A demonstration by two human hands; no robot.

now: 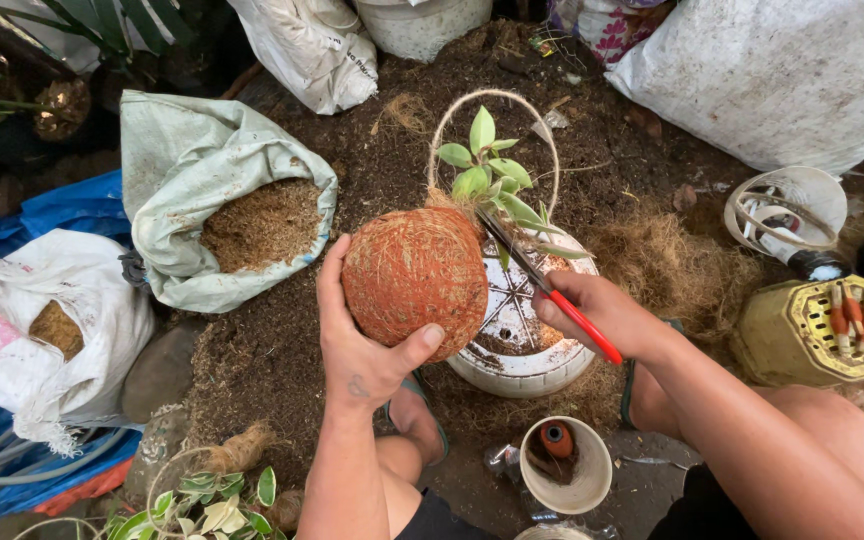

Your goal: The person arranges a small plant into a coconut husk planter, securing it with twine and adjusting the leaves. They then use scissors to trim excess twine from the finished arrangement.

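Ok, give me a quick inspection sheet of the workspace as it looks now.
Surface: ground covered in dark soil and loose coir fibre.
Job's things: fibre-wrapped plant ball with a wire loop handle; red-handled scissors; white upturned pot beneath.
Clutter: open sack of fibre, white bag, small white cup, yellow crate.
Grippers: left hand cups the ball; right hand holds the scissors at the plant's base.
Cables: hoses at lower left.
Surroundings: more sacks, blue tarp, leafy plants.
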